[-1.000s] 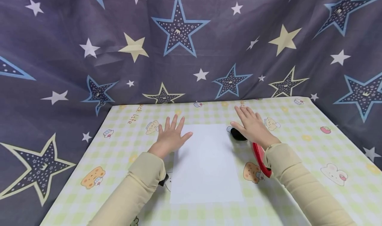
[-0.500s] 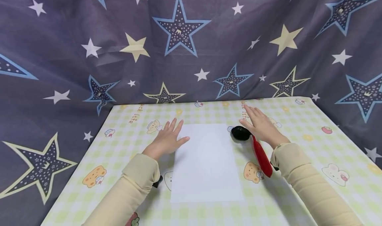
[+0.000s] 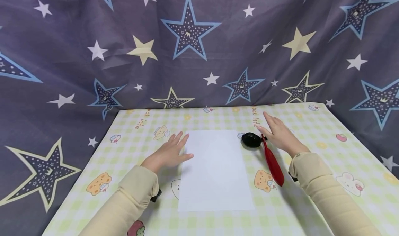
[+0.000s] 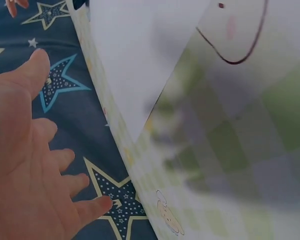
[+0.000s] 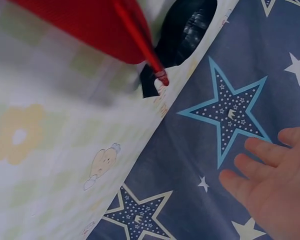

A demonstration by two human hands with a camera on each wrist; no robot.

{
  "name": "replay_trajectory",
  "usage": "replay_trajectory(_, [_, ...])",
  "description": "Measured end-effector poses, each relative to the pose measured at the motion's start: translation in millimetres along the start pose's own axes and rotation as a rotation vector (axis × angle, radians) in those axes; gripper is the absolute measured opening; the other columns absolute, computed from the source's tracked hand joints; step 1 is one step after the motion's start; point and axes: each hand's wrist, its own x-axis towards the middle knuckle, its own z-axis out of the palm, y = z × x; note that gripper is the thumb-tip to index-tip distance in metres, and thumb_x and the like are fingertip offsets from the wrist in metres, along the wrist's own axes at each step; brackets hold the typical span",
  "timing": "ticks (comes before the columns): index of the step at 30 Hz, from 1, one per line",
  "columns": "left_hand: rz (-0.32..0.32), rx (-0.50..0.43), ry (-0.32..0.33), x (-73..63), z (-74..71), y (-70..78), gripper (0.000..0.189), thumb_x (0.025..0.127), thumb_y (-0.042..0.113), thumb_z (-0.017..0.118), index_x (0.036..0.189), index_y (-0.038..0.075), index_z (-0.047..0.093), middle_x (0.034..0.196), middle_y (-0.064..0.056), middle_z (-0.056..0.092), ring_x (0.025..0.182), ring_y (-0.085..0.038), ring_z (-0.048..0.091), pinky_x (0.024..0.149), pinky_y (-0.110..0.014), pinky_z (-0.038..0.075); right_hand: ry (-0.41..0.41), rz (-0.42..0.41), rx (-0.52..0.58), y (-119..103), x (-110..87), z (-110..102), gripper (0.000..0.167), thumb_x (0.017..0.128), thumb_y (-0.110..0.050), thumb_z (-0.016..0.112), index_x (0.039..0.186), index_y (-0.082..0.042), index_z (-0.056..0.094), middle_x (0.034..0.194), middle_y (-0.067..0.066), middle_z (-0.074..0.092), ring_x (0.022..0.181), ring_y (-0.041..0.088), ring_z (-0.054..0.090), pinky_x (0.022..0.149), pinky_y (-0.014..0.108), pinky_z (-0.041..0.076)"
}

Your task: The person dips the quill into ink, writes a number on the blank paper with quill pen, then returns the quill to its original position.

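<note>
A white paper sheet (image 3: 216,173) lies flat on the tabletop between the hands. My left hand (image 3: 169,153) hovers at its left edge, fingers spread and holding nothing; the left wrist view shows the palm side and the fingers' shadow. To the right of the paper is a glossy black oval object (image 3: 251,140), beside a long, tapered red object (image 3: 274,166). In the right wrist view, a thin red rod (image 5: 140,42) runs over the red body. My right hand (image 3: 282,135), fingers extended and holding nothing, is just right of these two objects.
A green-and-white checked cloth (image 3: 118,208) with cartoon prints covers the table. Behind it and at the sides hangs a dark star-patterned curtain (image 3: 124,18). A dark strap piece (image 3: 156,196) shows under the left wrist.
My left hand has drawn back toward the left and the near side. The right hand has shifted right, uncovering more of the black and red objects. The paper stays in place.
</note>
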Motion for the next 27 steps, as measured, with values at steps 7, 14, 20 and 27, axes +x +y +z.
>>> replay_trajectory(7, [0.054, 0.007, -0.060, -10.9, 5.3, 0.6, 0.079, 0.092, 0.050, 0.046, 0.149, 0.011, 0.009, 0.152, -0.016, 0.000, 0.135, -0.041, -0.001, 0.105, -0.056, 0.011, 0.002, 0.007, 0.014, 11, -6.5, 2, 0.075, 0.097, -0.047, 0.036, 0.147, -0.002, 0.005, 0.144, 0.031, 0.018, 0.131, 0.045, 0.014, 0.104, 0.056, 0.012])
replay_trajectory(14, [0.088, 0.000, -0.105, -19.0, 13.3, 1.1, 0.082, 0.088, 0.047, 0.055, 0.149, 0.011, 0.013, 0.152, -0.017, 0.005, 0.135, -0.040, 0.004, 0.105, -0.055, 0.013, -0.004, 0.033, 0.016, 19, -10.3, 6, 0.074, 0.097, -0.046, 0.036, 0.146, 0.002, 0.008, 0.143, 0.033, 0.020, 0.129, 0.048, 0.017, 0.103, 0.057, 0.014])
replay_trajectory(20, [0.096, -0.015, -0.095, -23.4, 21.5, 6.5, 0.086, 0.083, 0.045, 0.063, 0.148, 0.011, 0.017, 0.151, -0.017, 0.009, 0.135, -0.041, 0.007, 0.103, -0.058, 0.016, -0.025, 0.074, 0.034, 23, -11.2, 10, 0.073, 0.097, -0.045, 0.038, 0.146, 0.002, 0.010, 0.143, 0.033, 0.020, 0.130, 0.048, 0.015, 0.103, 0.058, 0.013])
replay_trajectory(27, [0.107, -0.040, -0.112, -28.2, 35.7, 15.1, 0.091, 0.079, 0.044, 0.068, 0.148, 0.012, 0.018, 0.151, -0.017, 0.011, 0.135, -0.041, 0.007, 0.104, -0.057, 0.016, -0.045, 0.093, 0.003, 23, -10.6, 20, 0.066, 0.098, -0.035, 0.041, 0.143, 0.006, 0.018, 0.139, 0.035, 0.025, 0.127, 0.050, 0.020, 0.102, 0.058, 0.017])
